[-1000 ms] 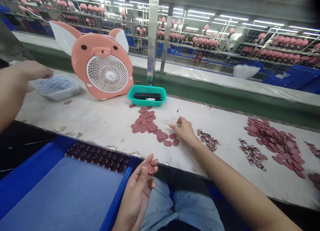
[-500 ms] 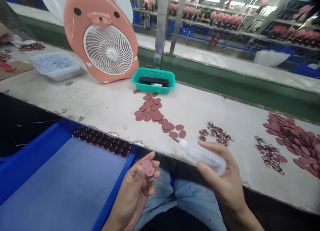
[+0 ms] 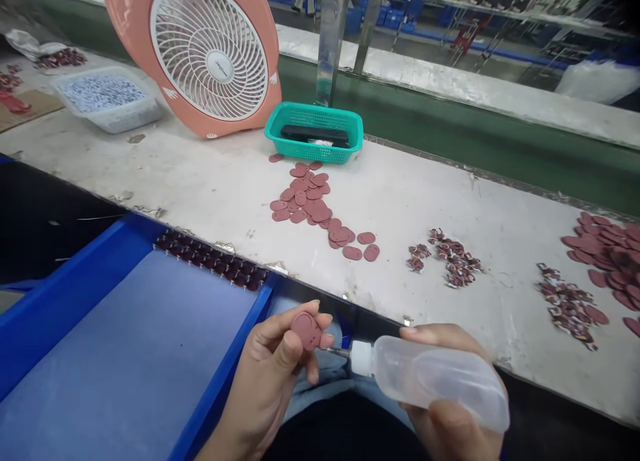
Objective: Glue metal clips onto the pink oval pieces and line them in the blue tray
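Nearer now than half a second ago, the squeeze bottle (image 3: 435, 378) has swung in, its nozzle almost touching the disc (image 3: 306, 330).

Head view: just right of the blue tray (image 3: 75, 274), the left hand (image 3: 270, 381) pinches the disc by its rim and the right hand (image 3: 453, 429) wraps the bottle. The disc looks thin, light and bendable, best held by its edge; the bottle looks soft-walled, best gripped mid-body.

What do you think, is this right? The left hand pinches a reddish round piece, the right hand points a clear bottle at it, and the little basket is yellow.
Not quite: the head view shows the basket is teal green, not yellow. The rest holds: the left hand pinches a reddish round piece and the right hand points a clear bottle at it.
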Tool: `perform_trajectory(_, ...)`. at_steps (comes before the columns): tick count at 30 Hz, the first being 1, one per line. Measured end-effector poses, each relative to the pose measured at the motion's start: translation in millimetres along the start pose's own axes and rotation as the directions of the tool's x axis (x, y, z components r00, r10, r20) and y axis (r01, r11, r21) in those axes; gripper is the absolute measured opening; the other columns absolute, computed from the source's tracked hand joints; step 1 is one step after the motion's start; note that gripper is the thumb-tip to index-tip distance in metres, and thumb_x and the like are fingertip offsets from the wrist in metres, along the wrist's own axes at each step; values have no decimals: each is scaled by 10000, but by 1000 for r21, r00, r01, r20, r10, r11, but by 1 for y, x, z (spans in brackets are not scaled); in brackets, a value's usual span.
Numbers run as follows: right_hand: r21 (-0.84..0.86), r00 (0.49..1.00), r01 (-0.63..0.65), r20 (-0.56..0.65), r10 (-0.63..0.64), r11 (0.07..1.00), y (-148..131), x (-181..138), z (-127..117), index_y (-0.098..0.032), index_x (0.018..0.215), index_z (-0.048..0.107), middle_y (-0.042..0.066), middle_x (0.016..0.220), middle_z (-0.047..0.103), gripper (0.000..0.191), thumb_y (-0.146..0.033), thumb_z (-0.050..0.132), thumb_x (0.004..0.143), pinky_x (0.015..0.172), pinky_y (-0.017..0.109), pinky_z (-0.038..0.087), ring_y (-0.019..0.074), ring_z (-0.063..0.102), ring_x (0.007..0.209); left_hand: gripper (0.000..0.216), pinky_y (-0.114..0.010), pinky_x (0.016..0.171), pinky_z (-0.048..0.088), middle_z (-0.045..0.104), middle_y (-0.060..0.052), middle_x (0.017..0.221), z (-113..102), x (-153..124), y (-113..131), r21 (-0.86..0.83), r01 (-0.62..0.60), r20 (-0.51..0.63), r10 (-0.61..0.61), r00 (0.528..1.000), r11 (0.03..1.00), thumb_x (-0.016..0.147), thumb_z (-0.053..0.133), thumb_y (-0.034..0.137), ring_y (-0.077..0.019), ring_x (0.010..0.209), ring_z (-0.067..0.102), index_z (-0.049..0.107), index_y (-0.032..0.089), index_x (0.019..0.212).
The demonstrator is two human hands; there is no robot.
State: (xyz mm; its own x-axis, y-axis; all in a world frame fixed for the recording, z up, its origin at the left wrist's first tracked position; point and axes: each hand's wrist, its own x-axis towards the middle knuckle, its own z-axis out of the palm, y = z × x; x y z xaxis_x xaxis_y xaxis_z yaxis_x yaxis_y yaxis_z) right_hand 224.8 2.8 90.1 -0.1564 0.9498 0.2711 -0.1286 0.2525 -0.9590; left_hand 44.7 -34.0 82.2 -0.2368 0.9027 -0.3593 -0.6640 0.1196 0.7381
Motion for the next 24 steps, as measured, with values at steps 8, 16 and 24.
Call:
perform_trajectory(8,-54,1000,-27,1,27,998,-1,1,2,-245,1095,677,-14,679,630,340,-498,696,869,364,219,355,85,494,402,319,-126,470,512,820,-81,894,2,-3,0,19,-29,16,28,999,999,723,820,480,-160,726,725,828,265,959)
perform_trajectory(16,-66,999,-30,-19,28,997,-5,0,6,-238,1095,680,-36,557,555,305,-467,668,895,357,229,357,109,483,395,305,-131,460,508,816,-83,870,2,-5,1,35,-45,-2,45,999,998,716,826,481,-164,710,721,833,275,941)
perform_trajectory(24,-30,996,-72,-59,70,997,-4,-2,6,-263,1081,689,-6,637,593,326,-504,690,860,348,247,332,117,482,415,335,-155,442,508,814,-102,870,3,-5,2,48,-46,-40,48,998,998,681,843,497,-178,694,703,837,269,927)
